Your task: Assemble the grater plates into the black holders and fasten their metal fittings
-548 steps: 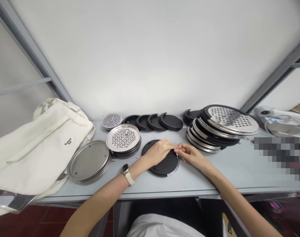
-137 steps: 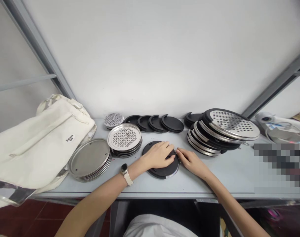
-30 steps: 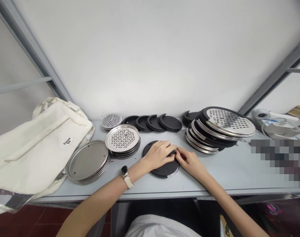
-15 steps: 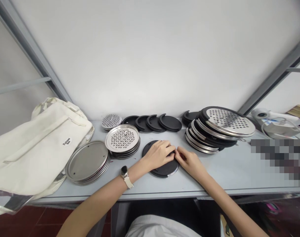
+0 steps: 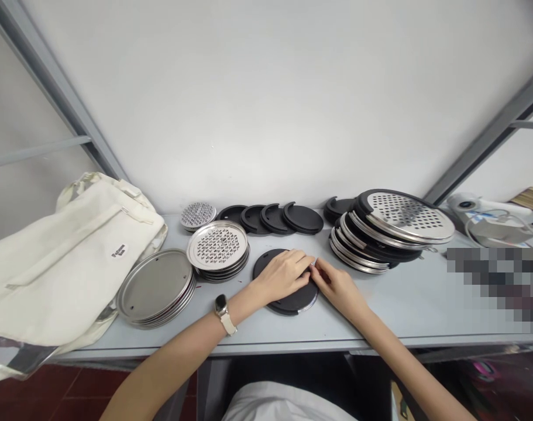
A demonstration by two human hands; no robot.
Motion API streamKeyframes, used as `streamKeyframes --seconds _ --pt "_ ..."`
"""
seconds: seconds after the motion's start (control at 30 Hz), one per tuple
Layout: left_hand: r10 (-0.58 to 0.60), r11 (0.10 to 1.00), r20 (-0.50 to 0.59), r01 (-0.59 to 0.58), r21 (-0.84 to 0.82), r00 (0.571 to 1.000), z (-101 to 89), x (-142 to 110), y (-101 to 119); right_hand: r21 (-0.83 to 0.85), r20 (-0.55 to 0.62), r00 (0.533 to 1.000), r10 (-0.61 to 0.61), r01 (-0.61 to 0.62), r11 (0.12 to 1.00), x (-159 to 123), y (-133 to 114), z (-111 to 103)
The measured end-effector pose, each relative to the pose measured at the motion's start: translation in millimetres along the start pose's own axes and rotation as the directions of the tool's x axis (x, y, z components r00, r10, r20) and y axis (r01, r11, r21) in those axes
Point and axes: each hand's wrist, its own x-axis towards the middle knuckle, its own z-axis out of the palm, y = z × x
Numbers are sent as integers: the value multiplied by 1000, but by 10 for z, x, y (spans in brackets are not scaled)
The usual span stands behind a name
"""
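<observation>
On the shelf in front of me lies a round black disc [image 5: 284, 304], with a strip of metal rim showing at its lower right. My left hand [image 5: 284, 273] rests across its top, fingers bent towards the right edge. My right hand [image 5: 336, 285] pinches at that same edge, its fingertips meeting the left hand's. Whatever is between the fingertips is hidden. Left of the disc stands a stack of round metal graters [image 5: 217, 245]. To the right is a taller, leaning stack of black-rimmed graters [image 5: 409, 216].
Flat metal discs [image 5: 156, 286] are piled at the left beside a cream bag [image 5: 73, 257]. Along the wall lie several black covers [image 5: 303, 218] and small grater plates [image 5: 198, 215]. A white device with a cable [image 5: 489, 213] sits far right.
The left fingers have shifted slightly up and right along the disc's edge. The disc and the stacks stay in place.
</observation>
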Motion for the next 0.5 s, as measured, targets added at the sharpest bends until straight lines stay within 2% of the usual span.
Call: streamKeyframes --seconds 0.5 --pt "10 1000 -14 -10 15 1000 27 -9 -20 -29 21 1000 7 -7 1000 8 -43 0"
